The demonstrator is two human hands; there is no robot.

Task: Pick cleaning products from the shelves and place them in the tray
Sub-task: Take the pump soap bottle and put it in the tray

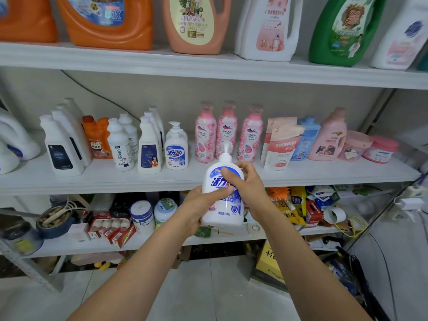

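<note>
My left hand (203, 205) is wrapped around the lower half of a white pump bottle (225, 213), thumb laid across the front of its blue label. My right hand (249, 185) grips the same bottle higher up from the other side, thumb pressed on the blue lettering and fingers curled round behind. So both hands are clamped on it. The bottle is upright in the air in front of the middle shelf (92, 181), and its pump nozzle (226, 145) rises above my fingers.

On that shelf, to the left of the held bottle, stands a matching pump bottle (176, 155), with another like it just behind. Further left are white spray-type bottles (149, 151) and an orange bottle (97, 137). Directly behind my hands are three pink bottles (227, 133) in a row, then standing refill pouches (281, 144), a blue bottle (306, 137), a pink jug (330, 137) and two pink tubs (379, 149).

The upper shelf carries big jugs: orange (106, 22), peach (196, 24), white (271, 26) and green (345, 28). The shelf under my forearms is crowded with tins, boxes and packets (143, 216).
</note>
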